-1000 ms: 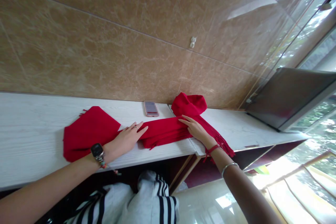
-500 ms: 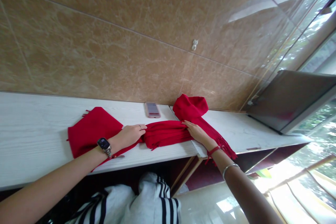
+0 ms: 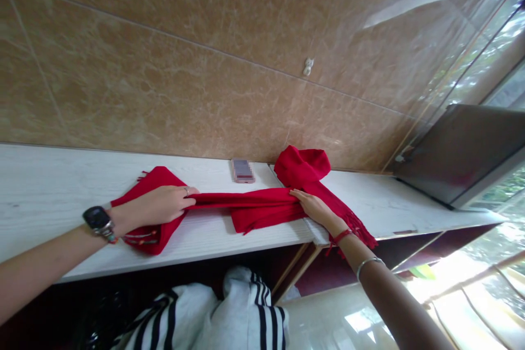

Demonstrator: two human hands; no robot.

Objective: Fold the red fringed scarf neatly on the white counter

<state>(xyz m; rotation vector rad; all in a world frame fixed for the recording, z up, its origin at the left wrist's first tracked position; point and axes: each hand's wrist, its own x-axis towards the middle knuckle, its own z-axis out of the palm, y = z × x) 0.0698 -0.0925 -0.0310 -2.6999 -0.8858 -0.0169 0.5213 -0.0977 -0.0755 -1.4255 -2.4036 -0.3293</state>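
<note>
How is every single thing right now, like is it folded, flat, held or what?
Left hand: closed on the red cloth
Red cloth: drawn into a narrow band between the hands
Right hand: on the band's other end; grip unclear
Red bundle: bunched up near the wall
Phone: lying flat, screen blurred
Watch: strapped on

The left hand (image 3: 166,205) wore a dark-faced watch (image 3: 96,217) on a silvery band (image 3: 109,227). Close beside the watch ran a bracelet of coloured beads (image 3: 112,239); to the watch's right showed a slim ring (image 3: 186,191). Well right of the watch, the right hand (image 3: 316,212) had a red cord (image 3: 342,236) and, farther up, a silver bangle (image 3: 369,260). Below and right of the watch spread a pale garment (image 3: 200,311) with black stripes (image 3: 262,328).
</note>
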